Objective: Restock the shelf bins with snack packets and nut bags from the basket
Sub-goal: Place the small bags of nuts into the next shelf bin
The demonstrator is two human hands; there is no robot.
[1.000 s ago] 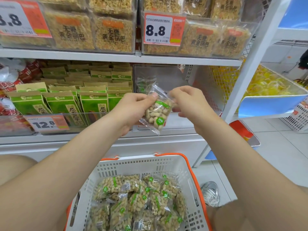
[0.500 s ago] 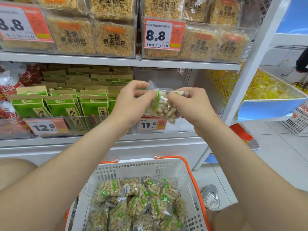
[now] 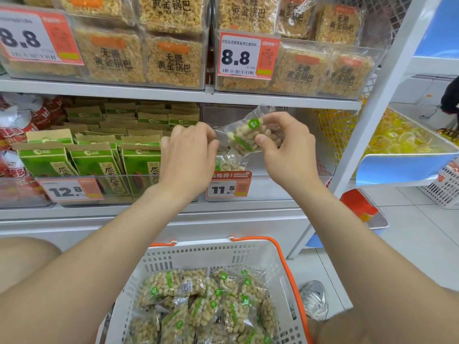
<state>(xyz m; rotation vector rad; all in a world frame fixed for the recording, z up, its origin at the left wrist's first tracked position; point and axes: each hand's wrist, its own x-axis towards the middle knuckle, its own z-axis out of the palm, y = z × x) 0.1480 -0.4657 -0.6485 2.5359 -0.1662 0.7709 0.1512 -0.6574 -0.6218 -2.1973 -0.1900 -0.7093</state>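
Observation:
A clear nut bag (image 3: 244, 136) with green stickers is held sideways above the clear shelf bin (image 3: 285, 181) marked 11.5. My right hand (image 3: 283, 147) pinches its right end and my left hand (image 3: 190, 155) grips its left corner. Another nut bag (image 3: 229, 163) lies in the bin just below. At the bottom stands the white basket (image 3: 211, 254) with orange handles, holding several more nut bags (image 3: 206, 306).
Left of the bin stands a bin of green packets (image 3: 99, 160) priced 12.8. The upper shelf (image 3: 173, 94) carries rice-cracker packs in clear bins. A white upright post (image 3: 367, 120) bounds the shelf at right, with a blue tray of yellow sweets (image 3: 407, 142) beyond.
Both hands have carried the nut bag up and forward from in front of the shelf to over the 11.5 bin, turning it sideways.

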